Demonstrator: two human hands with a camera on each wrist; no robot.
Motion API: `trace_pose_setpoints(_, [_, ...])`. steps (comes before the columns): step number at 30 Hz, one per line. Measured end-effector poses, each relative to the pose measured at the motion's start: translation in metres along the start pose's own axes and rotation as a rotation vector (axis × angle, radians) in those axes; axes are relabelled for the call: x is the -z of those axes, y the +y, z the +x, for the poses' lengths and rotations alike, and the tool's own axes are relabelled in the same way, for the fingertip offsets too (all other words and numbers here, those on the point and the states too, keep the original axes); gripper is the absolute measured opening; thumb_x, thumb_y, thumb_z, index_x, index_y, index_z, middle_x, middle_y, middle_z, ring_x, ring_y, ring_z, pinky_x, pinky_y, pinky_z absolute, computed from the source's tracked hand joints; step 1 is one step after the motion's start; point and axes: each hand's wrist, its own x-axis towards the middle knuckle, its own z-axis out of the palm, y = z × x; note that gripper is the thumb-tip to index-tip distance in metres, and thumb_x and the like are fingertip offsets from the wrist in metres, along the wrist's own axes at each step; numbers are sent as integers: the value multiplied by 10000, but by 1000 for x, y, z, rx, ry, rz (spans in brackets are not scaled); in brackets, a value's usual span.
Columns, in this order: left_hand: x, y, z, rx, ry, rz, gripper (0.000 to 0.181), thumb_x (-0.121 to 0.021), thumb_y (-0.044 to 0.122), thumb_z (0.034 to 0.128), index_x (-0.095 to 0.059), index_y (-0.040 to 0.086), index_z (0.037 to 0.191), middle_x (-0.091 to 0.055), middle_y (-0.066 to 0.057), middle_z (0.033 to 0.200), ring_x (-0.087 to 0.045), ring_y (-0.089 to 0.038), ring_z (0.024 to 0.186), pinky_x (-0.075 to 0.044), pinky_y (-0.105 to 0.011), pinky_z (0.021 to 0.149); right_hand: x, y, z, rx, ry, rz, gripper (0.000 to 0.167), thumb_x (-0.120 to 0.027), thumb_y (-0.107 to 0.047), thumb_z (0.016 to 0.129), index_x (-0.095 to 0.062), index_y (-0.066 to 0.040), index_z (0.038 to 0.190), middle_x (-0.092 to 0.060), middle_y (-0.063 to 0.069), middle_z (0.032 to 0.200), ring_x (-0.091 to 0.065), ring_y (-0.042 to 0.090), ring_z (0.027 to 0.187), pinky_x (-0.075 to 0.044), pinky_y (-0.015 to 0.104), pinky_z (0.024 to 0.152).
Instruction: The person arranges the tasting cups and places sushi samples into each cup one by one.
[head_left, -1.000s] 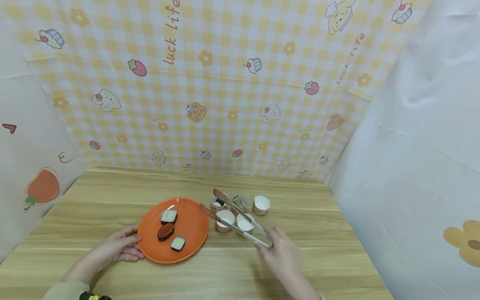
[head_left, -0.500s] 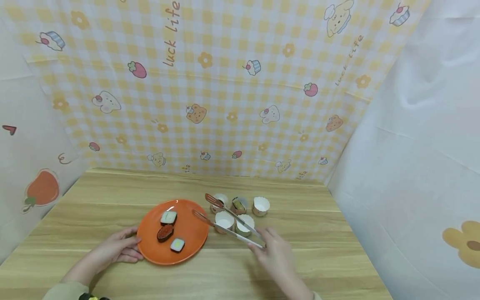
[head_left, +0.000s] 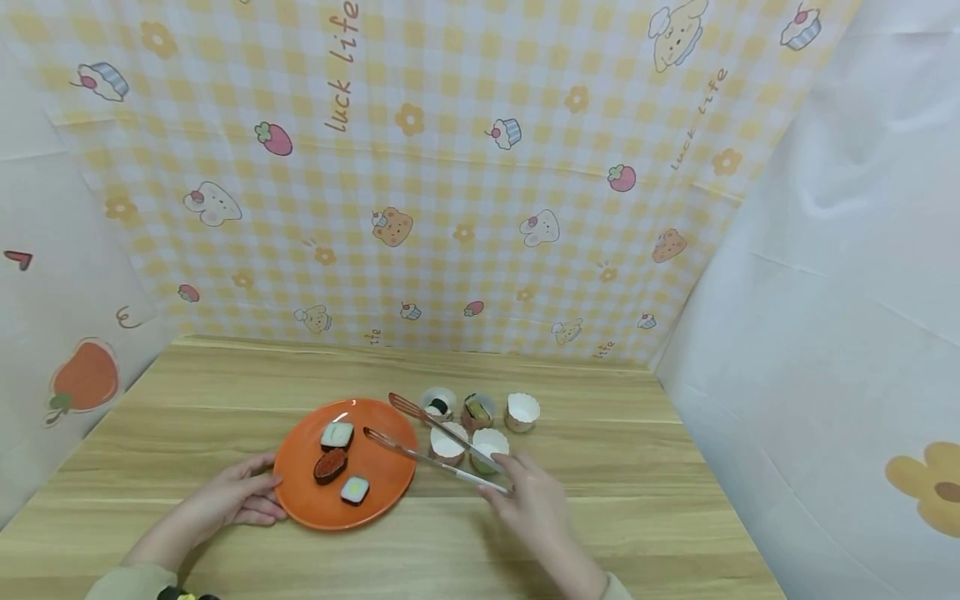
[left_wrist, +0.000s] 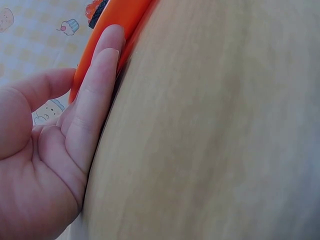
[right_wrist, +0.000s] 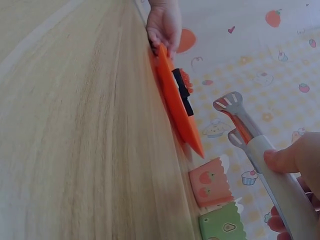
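Note:
My left hand (head_left: 243, 492) holds the left rim of an orange plate (head_left: 384, 483), its thumb at the rim's upper side and fingers along the underside in the left wrist view. Three toy sushi pieces lie on the plate: a white-topped one (head_left: 337, 435), a red roe-topped one (head_left: 331, 466) and a white square with a yellow centre (head_left: 355, 490). Tongs (right_wrist: 282, 185) are in my right hand (head_left: 536, 504), thumb on the pale handle. Their slotted tips stand apart, with nothing between them, over the plate's right part. Several paper cups lie beneath the tongs or just beyond.
Right of the plate, the front cups are one pink (right_wrist: 210, 182) and one green (right_wrist: 222, 222). Behind stand a cup (head_left: 428, 397) with a black-and-white piece, a cup (head_left: 490, 402) with a tan-green piece, and a white-lined cup (head_left: 523, 408). A checked cloth (head_left: 450, 183) hangs behind the table.
My right hand has carried the tongs leftward, from above the cups to over the plate's right part. The left hand, plate and sushi pieces have stayed in place.

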Motion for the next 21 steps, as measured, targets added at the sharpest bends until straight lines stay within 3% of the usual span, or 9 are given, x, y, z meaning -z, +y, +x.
trace_pose_setpoints(21, [3, -4, 1, -3, -1, 2, 754, -467, 177, 1013, 65, -180, 1411, -668, -183, 915, -680, -313, 839, -568, -434, 768, -23, -7, 7, 31, -47, 10, 462, -824, -397, 714, -716, -128, 1074, -582, -42, 810, -391, -7, 550, -330, 149, 436])
